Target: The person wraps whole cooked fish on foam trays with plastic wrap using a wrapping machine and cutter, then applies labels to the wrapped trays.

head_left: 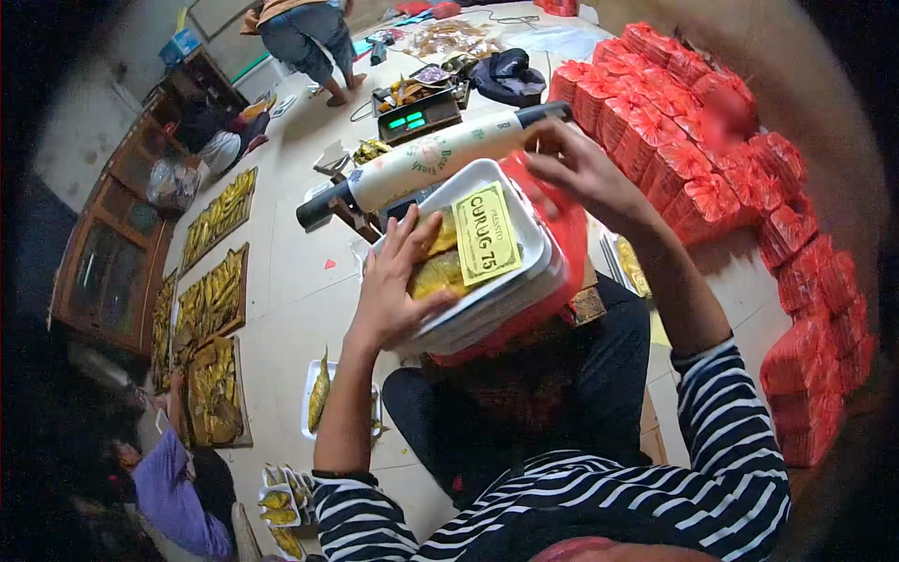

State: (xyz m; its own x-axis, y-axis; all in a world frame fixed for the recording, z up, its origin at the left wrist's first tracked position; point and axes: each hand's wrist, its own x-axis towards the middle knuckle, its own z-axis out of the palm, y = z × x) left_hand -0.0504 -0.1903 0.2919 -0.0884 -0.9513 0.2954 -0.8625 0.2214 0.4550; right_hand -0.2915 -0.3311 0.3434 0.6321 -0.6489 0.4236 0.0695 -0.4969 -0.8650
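Observation:
A stack of white foam trays (508,306) sits above my lap, tilted, with a red plastic bag (554,217) around its right side and underside. Yellow fish (438,273) and a yellow printed label (486,232) show on the top tray. My left hand (401,272) grips the stack's left side, fingers spread over the fish. At the upper right, my right hand (581,167) is bent beside the red bag, near the roll's end; whether its fingertips pinch the bag is hard to make out. Behind the stack lies a printed film roll (435,161) on a dark tube.
Red bagged stacks (688,183) line the right side. A scale (418,118) with green digits stands beyond the roll. Racks of fish (213,389) lie at left, near a seated person in purple (178,492). Another person (314,42) stands at the back. A fish tray (319,398) is on the floor.

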